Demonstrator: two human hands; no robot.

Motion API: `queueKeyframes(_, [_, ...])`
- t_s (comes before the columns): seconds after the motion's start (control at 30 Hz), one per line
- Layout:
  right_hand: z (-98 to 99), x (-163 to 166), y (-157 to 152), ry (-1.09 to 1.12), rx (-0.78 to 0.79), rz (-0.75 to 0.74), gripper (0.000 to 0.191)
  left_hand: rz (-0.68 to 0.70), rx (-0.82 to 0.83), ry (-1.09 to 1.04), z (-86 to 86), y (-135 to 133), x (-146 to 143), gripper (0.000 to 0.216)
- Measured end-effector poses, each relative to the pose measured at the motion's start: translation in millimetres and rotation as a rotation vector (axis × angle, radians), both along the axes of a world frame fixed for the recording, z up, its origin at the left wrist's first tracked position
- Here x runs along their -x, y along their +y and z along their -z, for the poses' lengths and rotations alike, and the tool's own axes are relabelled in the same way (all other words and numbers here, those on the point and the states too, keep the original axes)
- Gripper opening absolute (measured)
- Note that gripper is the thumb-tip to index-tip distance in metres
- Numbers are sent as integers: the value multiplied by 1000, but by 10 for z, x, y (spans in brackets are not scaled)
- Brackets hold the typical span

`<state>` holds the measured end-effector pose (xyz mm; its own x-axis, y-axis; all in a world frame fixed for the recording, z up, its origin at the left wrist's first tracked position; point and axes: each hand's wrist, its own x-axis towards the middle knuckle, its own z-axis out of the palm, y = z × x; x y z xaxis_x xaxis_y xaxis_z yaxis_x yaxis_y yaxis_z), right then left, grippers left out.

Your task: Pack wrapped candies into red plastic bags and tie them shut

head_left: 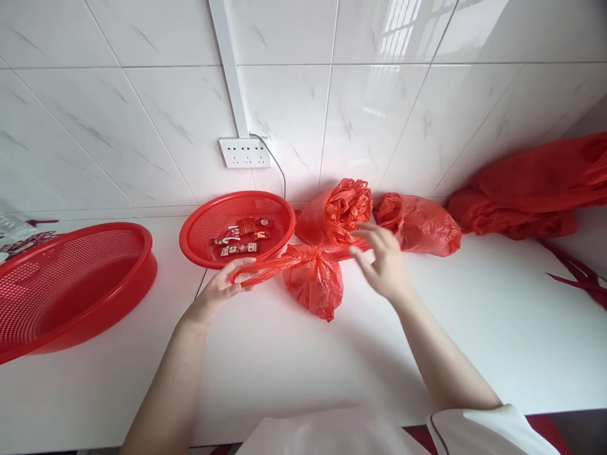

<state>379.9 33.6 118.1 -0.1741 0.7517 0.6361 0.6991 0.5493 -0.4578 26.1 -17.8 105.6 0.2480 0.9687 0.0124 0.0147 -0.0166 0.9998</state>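
Observation:
A red plastic bag (313, 287), knotted at the top and bulging below, is in front of me over the white table. Its contents are hidden. The bag's left handle is stretched out in a loop, and my left hand (215, 292) is hooked through it with the fingers curled. On the other side, the right handle runs taut into my right hand (383, 262), between thumb and fingers; the exact grip is partly hidden. Just behind the left handle stands a round red plastic basket (190, 237) with several small wrapped packets (239, 249) inside.
Behind the knotted bag sit a red bag stuffed with crumpled plastic bags (348, 205) and another filled red bag (429, 224). A larger red basket (137, 278) is at left. Red bundles (531, 183) are piled at right. A power socket (244, 153) with a cable is on the tiled wall.

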Motion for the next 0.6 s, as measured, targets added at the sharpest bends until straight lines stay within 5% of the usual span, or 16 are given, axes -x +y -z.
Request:
queueKeyframes(0.1, [62, 278, -113, -146, 147, -221, 58, 69, 103, -169, 292, -1, 6, 51])
queueKeyframes(0.27, [191, 546, -137, -307, 364, -318, 78, 79, 409, -202, 719, 28, -119, 38])
queueKeyframes(0.4, [246, 549, -151, -478, 500, -417, 68, 5, 431, -108, 739, 46, -204, 34])
queueKeyframes(0.6, [331, 467, -154, -576, 636, -485, 22, 10, 407, -127, 630, -26, -272, 37])
